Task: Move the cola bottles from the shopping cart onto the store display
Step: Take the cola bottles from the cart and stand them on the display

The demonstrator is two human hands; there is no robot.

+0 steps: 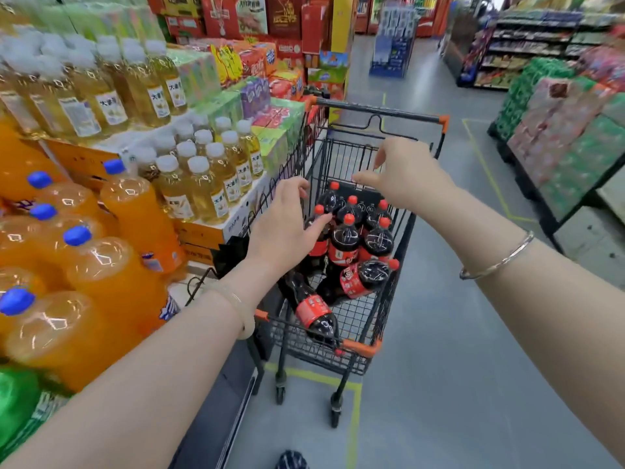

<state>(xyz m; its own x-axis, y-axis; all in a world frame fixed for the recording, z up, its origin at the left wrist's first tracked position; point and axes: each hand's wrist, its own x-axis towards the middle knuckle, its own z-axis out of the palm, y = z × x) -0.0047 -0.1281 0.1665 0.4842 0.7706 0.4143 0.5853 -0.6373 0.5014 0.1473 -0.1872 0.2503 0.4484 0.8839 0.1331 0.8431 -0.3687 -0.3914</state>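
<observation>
A black wire shopping cart with orange corners stands in the aisle ahead of me. Several dark cola bottles with red caps and red labels stand upright in its basket. Two more cola bottles lie on their sides nearer to me. My left hand hovers over the left upright bottles, fingers relaxed, the thumb close to a red cap; it holds nothing. My right hand reaches over the far end of the basket, fingers spread and loosely bent, empty. The store display runs along the cart's left side.
The display carries large orange soda bottles with blue caps, yellow tea bottles and coloured drink cartons. Stacked green and pink cases line the right. Grey floor with yellow tape lines stretches ahead. A shoe tip shows below.
</observation>
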